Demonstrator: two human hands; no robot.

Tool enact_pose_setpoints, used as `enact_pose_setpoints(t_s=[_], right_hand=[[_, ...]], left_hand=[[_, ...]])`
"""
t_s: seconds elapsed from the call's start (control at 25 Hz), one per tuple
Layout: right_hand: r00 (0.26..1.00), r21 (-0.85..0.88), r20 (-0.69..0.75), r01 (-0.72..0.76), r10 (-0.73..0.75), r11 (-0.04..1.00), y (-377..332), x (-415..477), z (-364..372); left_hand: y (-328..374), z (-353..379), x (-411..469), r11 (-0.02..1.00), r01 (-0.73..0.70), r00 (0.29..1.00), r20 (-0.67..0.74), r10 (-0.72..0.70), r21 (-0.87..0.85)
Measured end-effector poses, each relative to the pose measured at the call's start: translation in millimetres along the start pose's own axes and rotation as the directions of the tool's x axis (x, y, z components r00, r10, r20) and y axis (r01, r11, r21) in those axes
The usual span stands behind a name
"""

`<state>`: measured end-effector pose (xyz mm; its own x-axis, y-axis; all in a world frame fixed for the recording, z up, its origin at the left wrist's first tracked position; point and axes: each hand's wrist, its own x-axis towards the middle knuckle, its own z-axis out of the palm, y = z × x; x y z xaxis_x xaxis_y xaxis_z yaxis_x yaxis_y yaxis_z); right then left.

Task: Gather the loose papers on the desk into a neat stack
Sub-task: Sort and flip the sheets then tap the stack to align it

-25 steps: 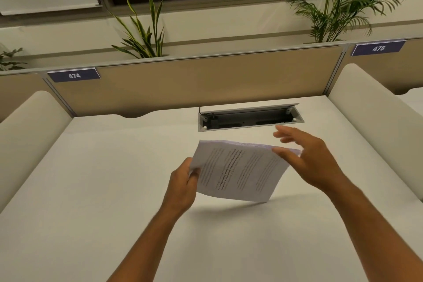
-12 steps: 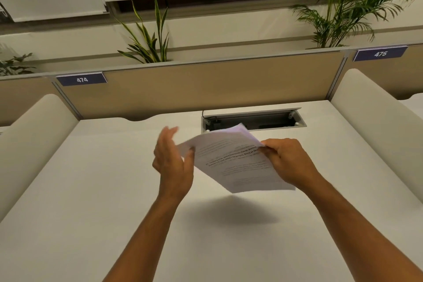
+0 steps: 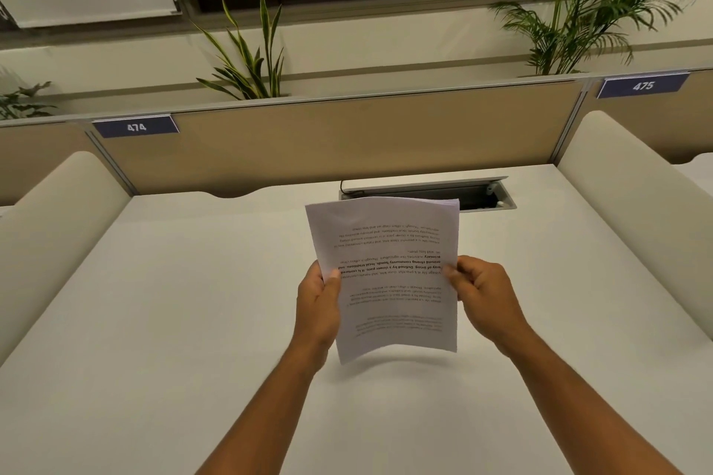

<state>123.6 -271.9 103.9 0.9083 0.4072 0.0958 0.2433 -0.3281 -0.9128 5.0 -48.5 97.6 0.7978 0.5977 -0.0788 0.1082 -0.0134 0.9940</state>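
Note:
A stack of white printed papers point(image 3: 389, 243) stands nearly upright above the middle of the white desk point(image 3: 173, 301), its text upside down to me. My left hand point(image 3: 318, 301) grips the stack's left edge, thumb on the front sheet. My right hand point(image 3: 480, 291) grips the right edge at about the same height. The lower edge of the papers hangs just above the desk surface and casts a faint shadow. No other loose sheet shows on the desk.
An open cable tray point(image 3: 474, 195) is set into the desk behind the papers. A tan divider panel point(image 3: 347, 143) runs across the back with labels 474 and 475. Padded side walls point(image 3: 632, 212) bound the desk left and right. Plants stand behind the divider.
The papers turned from lying tilted and sideways to standing upright lengthwise. My left hand, open half a second ago, has closed on the left edge; my right hand keeps its grip.

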Motion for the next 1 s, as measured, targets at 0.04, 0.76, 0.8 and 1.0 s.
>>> enact_pose_setpoints(t_s=[0.04,0.76,0.8,1.0], right_hand=[[1.000,0.005,-0.019,0.005,-0.005,1.000,4,0,3],[0.998,-0.165,-0.039,-0.059,0.053,0.985,49,-27,35],[0.997,-0.161,-0.040,-0.068,0.062,0.985,52,-27,35],[0.997,-0.096,-0.014,-0.079,0.078,0.992,40,-19,25]], left_hand=[[0,0,2,0.999,-0.018,1.000,-0.020,0.019,0.029],[-54,9,-19,1.000,0.010,0.999,-0.041,-0.009,0.027],[-60,9,-22,0.999,0.009,0.999,-0.035,-0.007,0.037],[-54,4,-10,0.990,-0.049,0.998,-0.025,0.053,0.129]])
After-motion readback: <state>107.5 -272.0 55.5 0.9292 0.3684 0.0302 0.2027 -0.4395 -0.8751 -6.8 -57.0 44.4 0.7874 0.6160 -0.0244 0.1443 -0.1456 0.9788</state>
